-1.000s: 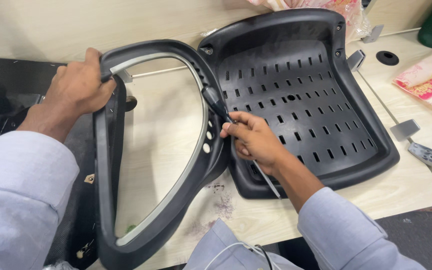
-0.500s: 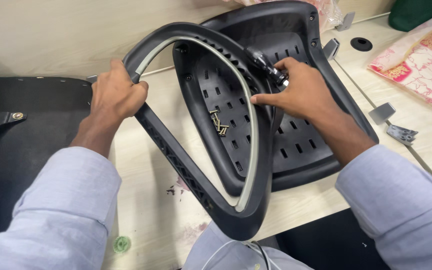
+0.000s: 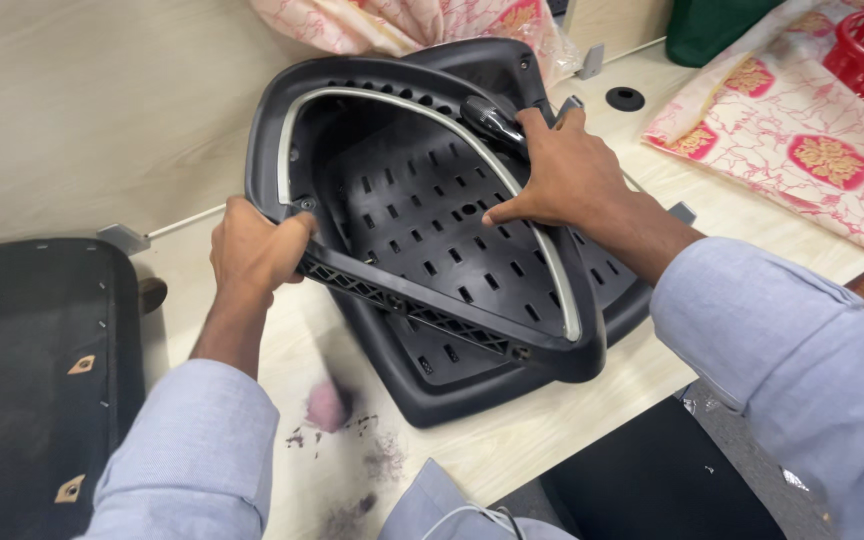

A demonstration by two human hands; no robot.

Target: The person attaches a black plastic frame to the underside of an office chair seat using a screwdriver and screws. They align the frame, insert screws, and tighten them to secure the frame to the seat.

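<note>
Two black plastic parts are stacked on a pale laminate table (image 3: 102,120): a slotted, dished seat shell (image 3: 432,210) below, a hollow loop frame (image 3: 422,300) (grey-lined inside) laid over it. The frame's ribbed lower bar is clasped by the left hand (image 3: 252,250), fingers curled shut around it. A dark tool handle (image 3: 492,120) is gripped by the right hand (image 3: 562,170), its forefinger extended along the frame's rim.

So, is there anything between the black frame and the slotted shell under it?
Nothing visible lies between them. The black frame sits directly over the slotted shell, gripped by the left hand at its lower rail. The right hand presses its upper rail, also holding a black-handled tool.
</note>
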